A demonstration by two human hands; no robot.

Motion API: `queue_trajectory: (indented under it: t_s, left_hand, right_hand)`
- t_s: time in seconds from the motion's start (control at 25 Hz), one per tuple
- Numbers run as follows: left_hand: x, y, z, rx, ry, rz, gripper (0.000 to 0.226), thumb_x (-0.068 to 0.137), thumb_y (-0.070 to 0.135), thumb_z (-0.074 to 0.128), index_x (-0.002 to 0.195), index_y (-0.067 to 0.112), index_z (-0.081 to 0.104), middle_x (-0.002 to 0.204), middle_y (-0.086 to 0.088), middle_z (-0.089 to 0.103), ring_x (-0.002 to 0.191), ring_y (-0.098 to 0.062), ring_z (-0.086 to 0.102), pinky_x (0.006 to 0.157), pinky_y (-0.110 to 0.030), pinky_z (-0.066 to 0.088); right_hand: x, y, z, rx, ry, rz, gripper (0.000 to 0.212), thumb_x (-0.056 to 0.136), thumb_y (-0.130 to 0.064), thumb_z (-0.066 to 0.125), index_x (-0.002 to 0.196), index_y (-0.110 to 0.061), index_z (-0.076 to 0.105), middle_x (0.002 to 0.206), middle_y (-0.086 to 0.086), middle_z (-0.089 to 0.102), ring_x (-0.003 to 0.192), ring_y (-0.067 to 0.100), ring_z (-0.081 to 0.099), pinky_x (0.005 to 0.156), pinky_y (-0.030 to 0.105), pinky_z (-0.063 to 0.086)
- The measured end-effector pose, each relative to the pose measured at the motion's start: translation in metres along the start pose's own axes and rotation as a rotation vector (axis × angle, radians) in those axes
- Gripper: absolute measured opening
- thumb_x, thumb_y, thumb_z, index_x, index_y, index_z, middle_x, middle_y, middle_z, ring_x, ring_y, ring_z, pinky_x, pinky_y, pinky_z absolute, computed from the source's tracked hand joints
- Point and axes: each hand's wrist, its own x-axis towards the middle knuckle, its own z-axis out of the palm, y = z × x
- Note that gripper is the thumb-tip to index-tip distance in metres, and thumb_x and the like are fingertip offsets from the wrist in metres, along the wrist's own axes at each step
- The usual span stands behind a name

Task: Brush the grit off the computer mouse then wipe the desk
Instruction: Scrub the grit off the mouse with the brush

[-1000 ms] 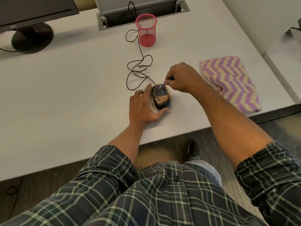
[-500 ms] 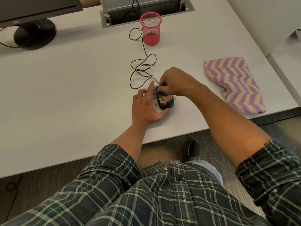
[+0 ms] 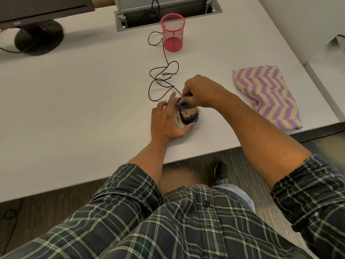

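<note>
A black wired computer mouse (image 3: 188, 114) lies near the front edge of the white desk (image 3: 93, 101), with tan grit on its back and on the desk around it. My left hand (image 3: 167, 120) holds the mouse from the left, thumb under its near end and fingers along its side. My right hand (image 3: 202, 91) is curled over the far end of the mouse and grips a small dark-blue brush (image 3: 186, 99), mostly hidden by the fingers. A folded purple-and-yellow zigzag cloth (image 3: 265, 94) lies on the desk to the right.
The mouse cable (image 3: 162, 75) loops back toward a red mesh cup (image 3: 173, 32) and a cable tray (image 3: 168, 14). A monitor on a round base (image 3: 39, 37) stands at the far left. A second desk (image 3: 328, 68) adjoins at the right.
My right hand has moved left and nearer over the mouse's far end, with the brush head now on the mouse. Less grit shows on the mouse's front. My left hand stays in place.
</note>
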Motion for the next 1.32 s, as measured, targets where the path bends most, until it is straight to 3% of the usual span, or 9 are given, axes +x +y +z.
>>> queue_trajectory:
  t_s: [0.2, 0.36, 0.44, 0.64, 0.72, 1.0, 1.12, 1.24, 1.32]
  left_hand:
    - [0.001, -0.001, 0.000, 0.009, -0.016, -0.001, 0.118, 0.066, 0.080, 0.070, 0.158, 0.018, 0.032, 0.141, 0.007, 0.061, 0.126, -0.024, 0.050, 0.100, -0.042, 0.041]
    - [0.001, 0.000, -0.001, 0.015, -0.020, -0.006, 0.119, 0.065, 0.083, 0.068, 0.158, 0.018, 0.032, 0.140, 0.006, 0.061, 0.126, -0.024, 0.050, 0.100, -0.041, 0.040]
    - [0.001, 0.000, 0.000, 0.014, -0.019, -0.004, 0.118, 0.066, 0.083, 0.067, 0.158, 0.018, 0.032, 0.140, 0.006, 0.061, 0.125, -0.024, 0.050, 0.100, -0.041, 0.040]
    - [0.001, -0.001, 0.001, 0.015, -0.028, -0.007, 0.120, 0.066, 0.085, 0.066, 0.159, 0.018, 0.030, 0.143, 0.005, 0.060, 0.126, -0.024, 0.049, 0.101, -0.042, 0.040]
    - [0.000, -0.001, 0.001, 0.015, -0.017, -0.006, 0.120, 0.066, 0.085, 0.066, 0.158, 0.018, 0.031, 0.142, 0.005, 0.061, 0.125, -0.024, 0.050, 0.101, -0.042, 0.040]
    - [0.000, 0.000, -0.001, 0.008, -0.017, -0.005, 0.121, 0.066, 0.087, 0.065, 0.159, 0.017, 0.032, 0.143, 0.004, 0.060, 0.125, -0.025, 0.050, 0.102, -0.042, 0.041]
    - [0.000, 0.000, -0.001, 0.008, -0.020, -0.002, 0.121, 0.066, 0.087, 0.066, 0.158, 0.016, 0.032, 0.143, 0.003, 0.060, 0.126, -0.025, 0.050, 0.102, -0.042, 0.042]
    - [0.000, 0.000, -0.001, 0.018, -0.010, -0.003, 0.119, 0.067, 0.085, 0.069, 0.158, 0.017, 0.033, 0.140, 0.003, 0.061, 0.125, -0.025, 0.050, 0.101, -0.042, 0.042]
    - [0.000, 0.001, -0.001, 0.021, -0.008, -0.004, 0.119, 0.067, 0.084, 0.070, 0.158, 0.017, 0.033, 0.139, 0.005, 0.062, 0.125, -0.024, 0.050, 0.100, -0.042, 0.041]
  right_hand:
    - [0.003, 0.004, -0.005, -0.059, -0.019, -0.015, 0.017, 0.089, -0.025, 0.069, 0.102, -0.017, 0.077, 0.098, 0.002, 0.069, 0.090, 0.022, 0.062, 0.071, 0.033, 0.047]
    - [0.005, 0.005, -0.008, -0.005, -0.100, -0.026, 0.014, 0.087, -0.023, 0.071, 0.098, -0.017, 0.078, 0.095, 0.000, 0.071, 0.085, 0.018, 0.063, 0.070, 0.031, 0.051]
    - [0.005, 0.007, -0.007, -0.012, -0.047, -0.009, 0.015, 0.087, -0.023, 0.070, 0.098, -0.016, 0.079, 0.094, 0.001, 0.071, 0.085, 0.020, 0.064, 0.074, 0.037, 0.056]
    - [0.002, 0.011, -0.005, 0.073, -0.076, -0.009, 0.013, 0.084, -0.021, 0.073, 0.095, -0.018, 0.079, 0.089, -0.002, 0.073, 0.080, 0.014, 0.064, 0.064, 0.029, 0.050]
    - [0.002, 0.013, -0.003, 0.080, -0.005, 0.011, 0.014, 0.086, -0.023, 0.072, 0.097, -0.017, 0.079, 0.090, -0.001, 0.073, 0.081, 0.017, 0.065, 0.069, 0.033, 0.054]
    - [0.002, 0.016, -0.007, 0.089, -0.024, 0.010, 0.016, 0.086, -0.021, 0.073, 0.100, -0.015, 0.079, 0.093, -0.002, 0.072, 0.084, 0.016, 0.065, 0.072, 0.033, 0.055]
    - [0.002, 0.017, -0.007, 0.106, -0.102, -0.021, 0.014, 0.085, -0.020, 0.074, 0.097, -0.017, 0.079, 0.090, -0.005, 0.071, 0.080, 0.013, 0.064, 0.063, 0.025, 0.047]
    - [0.007, 0.017, -0.007, 0.122, 0.057, -0.002, 0.014, 0.087, -0.019, 0.072, 0.098, -0.016, 0.079, 0.089, -0.007, 0.067, 0.082, 0.012, 0.062, 0.064, 0.021, 0.042]
    - [0.010, 0.017, -0.005, 0.092, 0.086, 0.028, 0.014, 0.088, -0.019, 0.071, 0.099, -0.016, 0.079, 0.093, -0.004, 0.070, 0.085, 0.015, 0.063, 0.068, 0.028, 0.048]
